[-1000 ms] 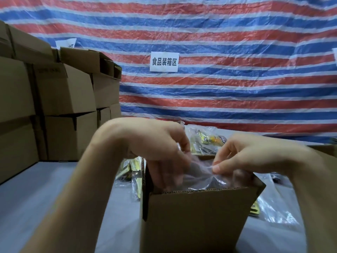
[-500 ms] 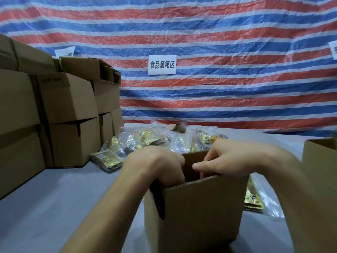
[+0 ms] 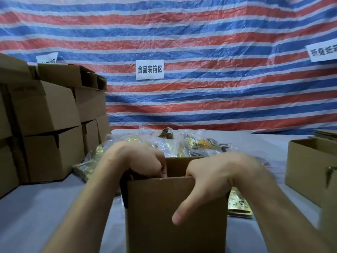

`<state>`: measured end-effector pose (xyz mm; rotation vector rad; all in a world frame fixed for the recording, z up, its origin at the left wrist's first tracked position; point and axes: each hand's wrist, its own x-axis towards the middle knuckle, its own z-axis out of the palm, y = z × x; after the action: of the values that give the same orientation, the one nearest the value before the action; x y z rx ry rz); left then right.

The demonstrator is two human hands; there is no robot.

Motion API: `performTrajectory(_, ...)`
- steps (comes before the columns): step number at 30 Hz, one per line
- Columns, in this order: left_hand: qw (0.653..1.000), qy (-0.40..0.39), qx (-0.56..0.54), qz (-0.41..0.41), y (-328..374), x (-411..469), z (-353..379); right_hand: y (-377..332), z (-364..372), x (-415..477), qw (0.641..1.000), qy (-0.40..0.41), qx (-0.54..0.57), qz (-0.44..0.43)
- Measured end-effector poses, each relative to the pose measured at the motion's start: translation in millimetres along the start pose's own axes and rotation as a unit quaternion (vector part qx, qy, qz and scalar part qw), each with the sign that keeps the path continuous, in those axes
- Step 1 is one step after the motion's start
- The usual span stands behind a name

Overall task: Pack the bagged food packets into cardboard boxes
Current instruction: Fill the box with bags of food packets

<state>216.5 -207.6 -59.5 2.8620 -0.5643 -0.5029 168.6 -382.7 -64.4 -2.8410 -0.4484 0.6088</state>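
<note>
Striped tarp (image 3: 218,33) behind; at 6 o'clock, right grip (image 3: 218,176) pinches the box (image 3: 155,216) wall steady; left grip (image 3: 133,157) dips inside, hold unseen

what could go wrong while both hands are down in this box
1. Both the left hand and right hand reach into the cardboard box, the right thumb outside its front wall; pushing hard could bow that wall or tip the box.
2. A loose packet lies beside the box's right side and might be knocked or missed.
</note>
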Motion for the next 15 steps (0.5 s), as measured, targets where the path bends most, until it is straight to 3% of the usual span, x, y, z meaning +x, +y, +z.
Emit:
performTrajectory(7,0.996,0.074,0.039,-0.02,6.3,-1.0,5.7,-0.2,2.9,6.2,1.0,-0.005,0.009,-0.008)
performTrajectory(10,0.987,0.141,-0.019,0.079,15.9,-18.0,2.7,-1.8,5.2,6.0,1.0,0.006,0.01,0.005)
performTrajectory(12,0.978,0.134,-0.044,0.154,21.9,-33.0,-1.0,-3.4,5.9,4.9,1.0,0.003,0.007,0.006)
performTrajectory(15,0.991,0.087,0.022,0.094,24.6,-40.1,1.1,-4.1,6.1,2.9,1.0,0.003,-0.021,0.015)
